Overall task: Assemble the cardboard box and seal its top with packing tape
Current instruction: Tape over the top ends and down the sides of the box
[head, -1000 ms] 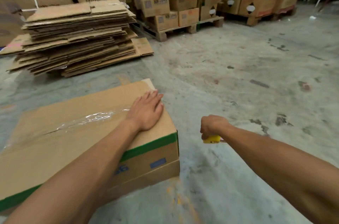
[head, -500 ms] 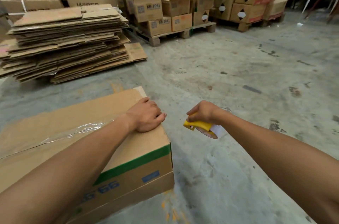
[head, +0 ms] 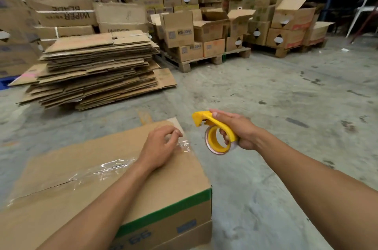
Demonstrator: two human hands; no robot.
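A: Where is the box?

B: The cardboard box [head: 106, 184] sits on the concrete floor [head: 276, 90] at the lower left, top flaps closed, with a strip of clear tape [head: 114, 164] running along its middle seam toward the near end.

A: And the hands?

B: The left hand [head: 161, 145] rests on the box top near that end, fingers curled loosely over the crinkled end of the tape; whether they pinch it or only press it is hard to tell. The right hand [head: 239, 133] grips a yellow tape dispenser [head: 214, 131], fingers through the roll and thumb on top, held in the air just to the right of the box, not touching it.

A: What's behind?

B: A pile of flattened cartons [head: 96, 69] on the floor to the left, and stacked boxes on wooden pallets [head: 206, 59] further back.
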